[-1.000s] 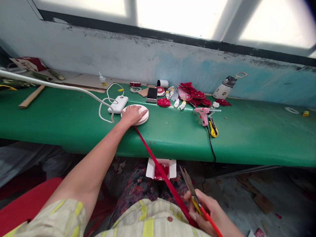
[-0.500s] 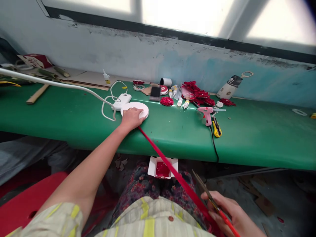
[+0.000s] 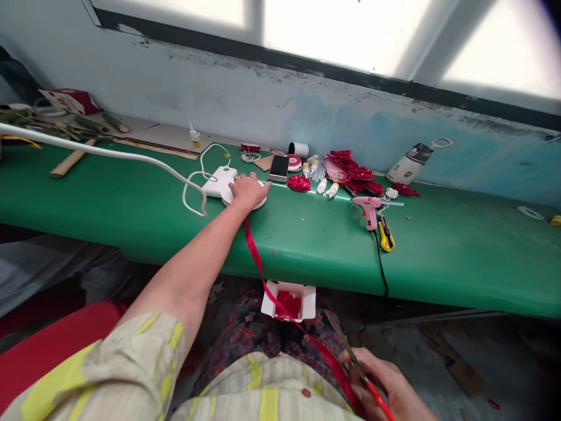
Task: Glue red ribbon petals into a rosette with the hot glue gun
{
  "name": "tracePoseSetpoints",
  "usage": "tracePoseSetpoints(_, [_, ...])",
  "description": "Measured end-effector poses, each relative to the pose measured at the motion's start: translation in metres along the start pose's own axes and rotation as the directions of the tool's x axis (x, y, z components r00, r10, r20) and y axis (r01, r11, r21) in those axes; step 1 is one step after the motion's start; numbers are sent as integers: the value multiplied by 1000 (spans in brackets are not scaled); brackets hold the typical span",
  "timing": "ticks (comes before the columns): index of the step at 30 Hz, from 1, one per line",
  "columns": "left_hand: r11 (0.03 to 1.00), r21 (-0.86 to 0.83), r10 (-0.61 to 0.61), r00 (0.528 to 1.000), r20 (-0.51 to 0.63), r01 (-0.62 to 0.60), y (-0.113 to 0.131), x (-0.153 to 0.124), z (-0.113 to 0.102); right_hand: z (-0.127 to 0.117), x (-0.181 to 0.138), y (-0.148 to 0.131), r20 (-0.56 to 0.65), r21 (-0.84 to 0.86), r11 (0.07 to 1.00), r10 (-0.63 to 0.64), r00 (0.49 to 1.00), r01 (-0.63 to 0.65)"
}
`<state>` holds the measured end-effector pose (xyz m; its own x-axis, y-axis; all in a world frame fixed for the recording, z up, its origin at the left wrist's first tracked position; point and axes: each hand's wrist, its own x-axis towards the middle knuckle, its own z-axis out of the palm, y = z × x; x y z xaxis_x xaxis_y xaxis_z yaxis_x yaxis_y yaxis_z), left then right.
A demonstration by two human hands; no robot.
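My left hand (image 3: 248, 190) lies over a white round spool (image 3: 262, 203) on the green bench, fingers stretched out and the thumb pointing right. The palm covers much of the spool. A red ribbon (image 3: 253, 247) comes from the spool's near side and sags across my lap. My right hand (image 3: 388, 377), low at the right, is closed on scissors (image 3: 356, 361) with red handles, blades pointing up and left. The ribbon's other end runs to this hand; its grip there is partly hidden. An open white box (image 3: 310, 302) with red contents sits between my knees, under the ribbon.
A white power bank (image 3: 214, 182) with a cable touches the spool. Behind stand a phone (image 3: 279, 168), glue bottles (image 3: 332, 190), red glittery pieces (image 3: 350, 169) and a bottle (image 3: 409, 165). A pink glue gun (image 3: 369, 209) and yellow cutter (image 3: 386, 235) lie right.
My left hand has slid forward and right over the spool, its fingers reaching farther out. The ribbon has gone from taut to slack. My right hand with the scissors has shifted left and slightly down.
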<state>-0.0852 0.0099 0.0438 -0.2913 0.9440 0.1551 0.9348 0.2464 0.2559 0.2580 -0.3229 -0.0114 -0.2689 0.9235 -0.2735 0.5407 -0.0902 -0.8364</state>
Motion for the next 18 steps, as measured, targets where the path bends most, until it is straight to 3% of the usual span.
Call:
tracePoseSetpoints(3, [976,-108,178,978,-104,-189,6,-40,-24,-6,15,-18,43,-42,994,-104,994,105])
tracePoseSetpoints(4, [927,-225,282,953,-115,-301,10,-63,-28,-9,20,-27,67,-56,988,-138,988,142])
tracePoseSetpoints(6, [713,-557,530,847,30,-426,18,-117,-30,-14,29,-48,122,-74,973,-209,970,219])
tracePoseSetpoints(8, [551,-779,691,687,225,-299,26,-171,-26,-18,40,-67,181,-70,949,-292,939,309])
tracePoseSetpoints(10, [461,-883,775,524,353,-87,29,-213,-18,-22,51,-80,197,-67,925,-355,914,374])
tracePoseSetpoints(12, [371,-923,808,454,375,103,28,-239,-13,-25,62,-89,195,-63,908,-397,897,415])
tracePoseSetpoints(13, [315,-935,818,454,353,159,26,-246,-11,-26,67,-92,199,-55,903,-407,891,425])
tracePoseSetpoints(15, [245,-951,806,506,308,188,20,-253,-10,-25,76,-96,219,-31,900,-419,881,435])
tracePoseSetpoints(18, [328,-931,722,592,358,163,11,-255,-11,-19,89,-100,234,-6,892,-439,868,452])
